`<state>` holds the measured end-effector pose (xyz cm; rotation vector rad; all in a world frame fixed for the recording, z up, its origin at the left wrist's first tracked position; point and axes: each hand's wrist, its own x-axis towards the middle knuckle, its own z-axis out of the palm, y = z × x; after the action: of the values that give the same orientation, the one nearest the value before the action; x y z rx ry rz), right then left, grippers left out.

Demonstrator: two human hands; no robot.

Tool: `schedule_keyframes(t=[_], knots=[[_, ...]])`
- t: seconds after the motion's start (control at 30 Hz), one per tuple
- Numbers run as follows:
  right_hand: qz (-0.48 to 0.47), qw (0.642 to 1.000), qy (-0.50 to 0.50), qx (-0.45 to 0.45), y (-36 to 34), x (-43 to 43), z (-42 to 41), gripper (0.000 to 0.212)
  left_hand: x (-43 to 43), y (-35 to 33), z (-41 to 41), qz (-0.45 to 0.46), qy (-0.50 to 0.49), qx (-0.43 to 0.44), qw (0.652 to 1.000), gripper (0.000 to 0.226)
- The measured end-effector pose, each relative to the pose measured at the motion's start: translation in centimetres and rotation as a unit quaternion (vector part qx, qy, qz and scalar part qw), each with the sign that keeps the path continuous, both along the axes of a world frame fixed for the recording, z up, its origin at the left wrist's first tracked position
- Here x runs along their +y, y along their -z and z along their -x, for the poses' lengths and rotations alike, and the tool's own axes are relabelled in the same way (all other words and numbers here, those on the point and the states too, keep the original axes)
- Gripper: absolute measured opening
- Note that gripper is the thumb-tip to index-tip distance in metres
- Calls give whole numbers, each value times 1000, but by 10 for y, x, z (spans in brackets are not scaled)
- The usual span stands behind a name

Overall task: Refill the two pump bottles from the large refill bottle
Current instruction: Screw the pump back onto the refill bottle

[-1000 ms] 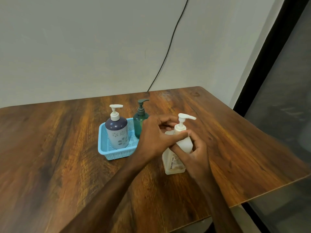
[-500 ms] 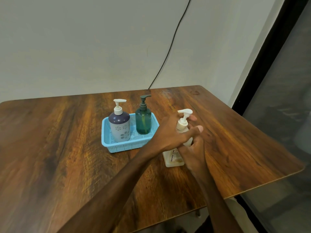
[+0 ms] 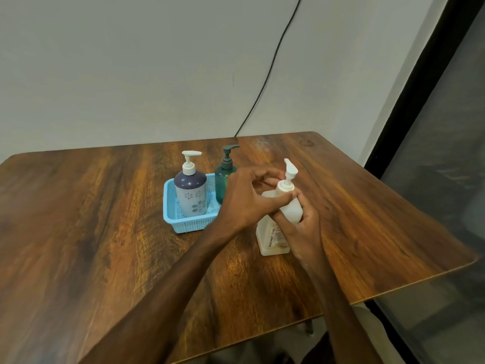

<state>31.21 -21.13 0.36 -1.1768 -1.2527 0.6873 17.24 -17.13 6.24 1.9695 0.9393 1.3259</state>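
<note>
Refill bottle (image 3: 274, 236) gripped by right hand (image 3: 301, 232), left hand (image 3: 248, 202) pinching collar (image 3: 284, 188).

You sit at a wooden table (image 3: 78, 232) bearing a blue basket (image 3: 191, 223), with a black cable (image 3: 262, 88) running down the wall (image 3: 131, 74) behind.

Left side: bare table (image 3: 78, 219) from the blue basket (image 3: 170, 206) out to the edge, with wide room for a hand.
Basket: the purple-and-white pump bottle (image 3: 190, 195) and the green pump bottle (image 3: 222, 185) stand upright in it, pump heads well above the rim.
Middle gap: my left hand (image 3: 246, 198) fills it, just in front of the green pump bottle.
Centre right: the refill bottle (image 3: 273, 237) stands upright. My left hand grips its pump collar and my right hand (image 3: 301, 232) its body.
Right side: open wood to the table's edge.
Behind: a bare strip, then the wall (image 3: 131, 74) — a cable (image 3: 265, 82) hangs down it.
</note>
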Motion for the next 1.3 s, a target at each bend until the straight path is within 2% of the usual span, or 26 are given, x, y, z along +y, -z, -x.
schedule_keyframes(t=[0.2, 0.3, 0.4, 0.5, 0.57, 0.67, 0.77, 0.83, 1.0, 1.17, 1.23, 1.3], knots=[[-11, 1000, 7, -4, 4, 1, 0, 68, -1, 2, -7, 11, 33, 30, 999, 31], [-10, 1000, 10, -11, 1, -2, -1, 51, -4, 4, -15, 20, 20, 44, 999, 34], [-4, 1000, 1, -4, 0, -2, -1, 39, -2, 7, -14, 8, -34, 5, 999, 45], [0, 1000, 2, -5, 1, -1, -1, 53, 2, 4, -6, 38, -1, -7, 999, 41], [-4, 1000, 7, -5, 2, 0, 0, 65, 0, 0, -5, 48, 24, 13, 998, 44], [-8, 1000, 8, -4, 2, 0, 0, 72, -8, -2, -12, 65, 55, 43, 995, 52], [-3, 1000, 10, -8, 1, -1, 0, 70, -7, 2, -19, 38, -1, 50, 998, 58], [1, 1000, 4, -5, 2, 0, 0, 58, -3, 5, -16, 18, -38, 22, 999, 62], [-1, 1000, 13, 0, -2, -1, 2, 58, -2, 0, -8, 29, 1, -4, 1000, 65], [-7, 1000, 0, 7, 1, 0, 1, 64, -3, 2, -14, 36, 32, 31, 998, 58], [-6, 1000, 1, -2, 0, -1, 1, 57, -2, 5, -14, 18, 5, 63, 998, 52], [-5, 1000, 0, -7, -1, -1, 0, 53, -2, 5, -11, 7, -25, 46, 999, 38]])
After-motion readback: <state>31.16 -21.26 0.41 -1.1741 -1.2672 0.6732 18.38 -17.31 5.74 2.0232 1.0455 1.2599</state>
